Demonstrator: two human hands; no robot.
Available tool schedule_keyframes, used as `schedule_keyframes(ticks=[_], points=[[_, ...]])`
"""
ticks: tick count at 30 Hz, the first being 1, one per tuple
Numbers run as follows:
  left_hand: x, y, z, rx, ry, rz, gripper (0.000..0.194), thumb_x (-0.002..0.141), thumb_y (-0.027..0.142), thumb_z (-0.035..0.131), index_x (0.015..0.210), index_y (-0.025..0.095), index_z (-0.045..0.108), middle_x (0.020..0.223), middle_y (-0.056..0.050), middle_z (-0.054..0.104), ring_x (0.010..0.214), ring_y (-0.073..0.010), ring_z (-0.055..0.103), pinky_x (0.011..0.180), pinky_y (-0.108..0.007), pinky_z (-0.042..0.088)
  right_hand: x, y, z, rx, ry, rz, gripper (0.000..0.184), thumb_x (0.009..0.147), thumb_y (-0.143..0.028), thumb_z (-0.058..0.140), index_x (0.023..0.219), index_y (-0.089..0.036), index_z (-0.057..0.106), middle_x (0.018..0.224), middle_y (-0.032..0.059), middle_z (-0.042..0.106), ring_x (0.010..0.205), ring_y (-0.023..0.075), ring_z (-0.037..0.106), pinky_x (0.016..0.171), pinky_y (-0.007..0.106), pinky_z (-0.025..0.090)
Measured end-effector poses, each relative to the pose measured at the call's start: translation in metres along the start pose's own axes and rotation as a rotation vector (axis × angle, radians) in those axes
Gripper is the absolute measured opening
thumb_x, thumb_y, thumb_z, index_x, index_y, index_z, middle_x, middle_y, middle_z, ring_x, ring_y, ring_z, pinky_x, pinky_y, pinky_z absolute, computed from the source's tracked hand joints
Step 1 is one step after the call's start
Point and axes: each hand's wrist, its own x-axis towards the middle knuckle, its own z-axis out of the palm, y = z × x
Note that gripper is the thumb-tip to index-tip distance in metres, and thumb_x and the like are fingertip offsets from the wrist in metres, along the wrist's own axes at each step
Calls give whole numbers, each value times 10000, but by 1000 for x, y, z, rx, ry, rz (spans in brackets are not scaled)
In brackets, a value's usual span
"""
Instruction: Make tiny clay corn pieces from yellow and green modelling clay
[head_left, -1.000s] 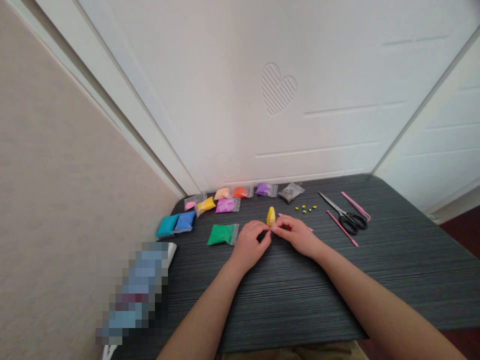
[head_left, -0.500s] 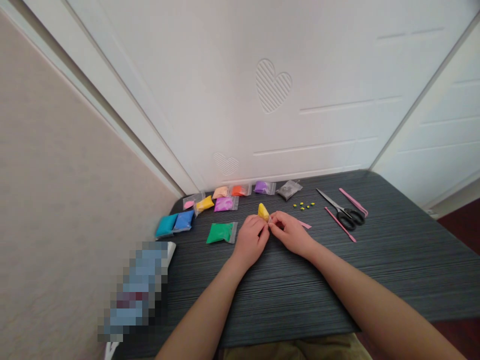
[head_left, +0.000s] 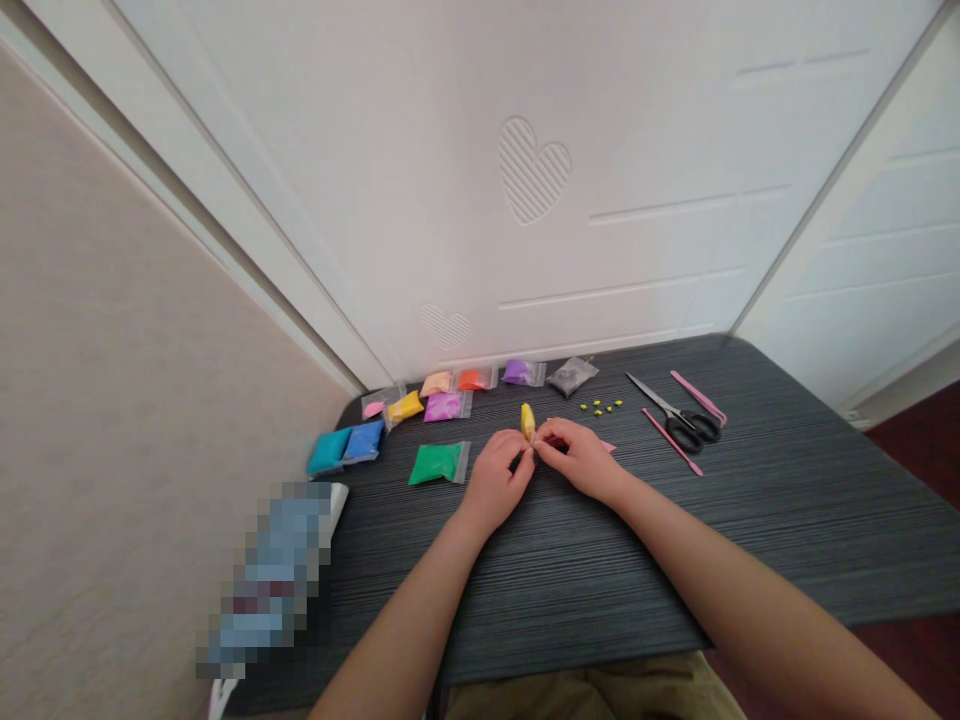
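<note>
Between my two hands stands a small clear bag of yellow clay (head_left: 528,420), its yellow end pointing away from me. My left hand (head_left: 498,474) pinches the near end of the bag from the left. My right hand (head_left: 576,455) grips that same end from the right, fingertips nearly touching the left ones. Part of a pink tool (head_left: 609,446) shows from behind my right hand. Left of my left hand lies a bag of green clay (head_left: 438,463). Several tiny yellow-and-dark pieces (head_left: 598,407) sit beyond my right hand.
Scissors (head_left: 673,412) and pink modelling tools (head_left: 672,442) lie at the right. Bags of clay line the back, among them purple (head_left: 517,372), grey (head_left: 574,376) and orange (head_left: 473,379). Blue bags (head_left: 364,441) lie at the left, near a blurred-out object (head_left: 277,580).
The bag of yellow clay has turned, so it looks narrower and more upright. Both hands still hold its near end. The whole view has shifted slightly.
</note>
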Motion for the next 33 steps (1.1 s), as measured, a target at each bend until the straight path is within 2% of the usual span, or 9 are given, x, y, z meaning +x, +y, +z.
schedule_keyframes(ticks=[4, 11, 19, 27, 33], points=[[-2, 0, 2, 33, -36, -8, 104, 805, 161, 431, 783, 173, 532, 834, -40, 573, 858, -157, 508, 812, -319, 431, 0, 6, 1, -37, -9, -15, 137, 772, -229, 481, 803, -224, 615, 770, 9, 610, 710, 139, 539, 685, 297, 416], [-4, -3, 6, 76, 2, -125, 138, 826, 218, 416, 784, 172, 539, 791, -33, 581, 769, -156, 534, 703, -293, 438, 1, 8, 4, -116, -39, -50, 152, 778, -211, 479, 799, -240, 627, 771, -2, 633, 717, 143, 548, 821, 352, 400], [-4, -1, 7, 115, -38, -186, 203, 840, 226, 373, 702, 169, 510, 707, -18, 558, 696, -146, 522, 637, -263, 393, 1, 8, 6, -198, -56, -80, 138, 782, -187, 473, 816, -209, 605, 840, 28, 633, 819, 157, 556, 905, 367, 353], [0, 1, -1, 41, -115, -192, 224, 839, 244, 367, 688, 165, 513, 691, -13, 550, 666, -129, 505, 586, -232, 368, -1, 7, 5, -185, -39, -55, 101, 765, -192, 487, 771, -203, 588, 758, 4, 608, 727, 134, 531, 882, 353, 371], [-1, 2, -6, -63, -159, -208, 235, 852, 276, 363, 710, 165, 514, 672, 11, 520, 636, -108, 473, 582, -217, 349, 0, 3, 3, -103, -59, -25, 93, 752, -200, 496, 710, -190, 578, 629, -37, 538, 597, 95, 476, 787, 322, 410]])
